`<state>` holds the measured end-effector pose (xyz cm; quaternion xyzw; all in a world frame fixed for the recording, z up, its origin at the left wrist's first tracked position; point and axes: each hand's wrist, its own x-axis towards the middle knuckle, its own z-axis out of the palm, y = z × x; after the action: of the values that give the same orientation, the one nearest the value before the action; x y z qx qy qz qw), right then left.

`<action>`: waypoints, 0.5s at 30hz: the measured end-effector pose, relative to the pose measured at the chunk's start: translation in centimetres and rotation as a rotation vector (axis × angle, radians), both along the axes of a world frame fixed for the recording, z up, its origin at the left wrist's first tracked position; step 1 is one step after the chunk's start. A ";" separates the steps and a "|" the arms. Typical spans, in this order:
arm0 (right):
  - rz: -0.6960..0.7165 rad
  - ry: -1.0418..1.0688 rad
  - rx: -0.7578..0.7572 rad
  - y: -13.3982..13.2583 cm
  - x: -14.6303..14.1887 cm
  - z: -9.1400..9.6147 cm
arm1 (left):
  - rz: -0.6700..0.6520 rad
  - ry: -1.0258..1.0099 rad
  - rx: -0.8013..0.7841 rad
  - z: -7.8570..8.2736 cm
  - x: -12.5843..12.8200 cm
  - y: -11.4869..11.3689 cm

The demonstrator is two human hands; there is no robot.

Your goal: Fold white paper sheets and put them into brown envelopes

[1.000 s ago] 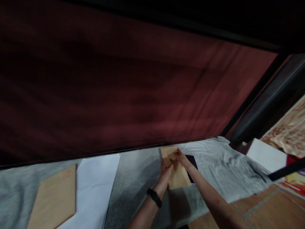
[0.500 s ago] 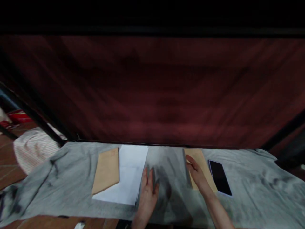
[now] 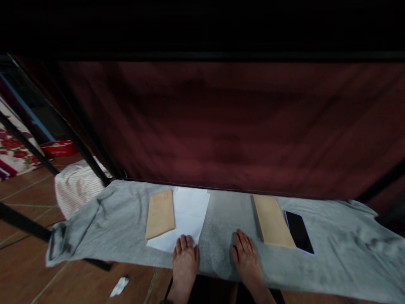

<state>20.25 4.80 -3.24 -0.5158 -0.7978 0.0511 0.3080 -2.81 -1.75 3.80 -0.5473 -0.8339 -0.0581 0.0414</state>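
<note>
My left hand (image 3: 185,261) lies flat, palm down, with its fingertips over the lower edge of the white paper sheets (image 3: 191,211). A brown envelope (image 3: 160,214) rests on the left part of that paper. My right hand (image 3: 247,259) is also laid out flat, on the grey cloth (image 3: 226,215), with nothing in it. Just beyond its fingers to the right is a stack of brown envelopes (image 3: 274,221). A dark-screened phone (image 3: 299,232) with a pale purple edge sits against the stack's right side.
A dark red panel (image 3: 228,135) rises behind the cloth-covered surface. Black metal bars (image 3: 25,221) stand at the left. Beyond them are a striped cloth (image 3: 79,185) and a red box (image 3: 60,147). A crumpled white scrap (image 3: 119,287) lies on the tiled floor.
My right hand has come away from the envelope stack, moving left and nearer to me. My left hand has gone from beside the paper onto its lower edge. The camera view has shifted left.
</note>
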 end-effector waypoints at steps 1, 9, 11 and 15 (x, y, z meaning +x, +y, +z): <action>0.001 -0.008 0.003 0.0 0.0 0.2 | -0.008 -0.004 -0.015 0.5 0.0 0.0; 0.000 -0.005 -0.007 -0.3 0.2 0.3 | -0.082 -0.075 -0.051 3.5 -1.0 -1.2; 0.011 0.054 -0.033 -0.2 0.2 0.3 | -0.119 -0.063 -0.010 4.0 -0.5 -1.2; -0.028 0.329 -0.184 0.6 -0.1 0.8 | -0.267 -0.073 0.125 4.1 2.5 -0.7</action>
<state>20.17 5.37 -2.47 -0.5377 -0.7212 0.2032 0.3866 -0.30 -2.45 7.91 -0.6471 -0.7494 -0.1349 0.0373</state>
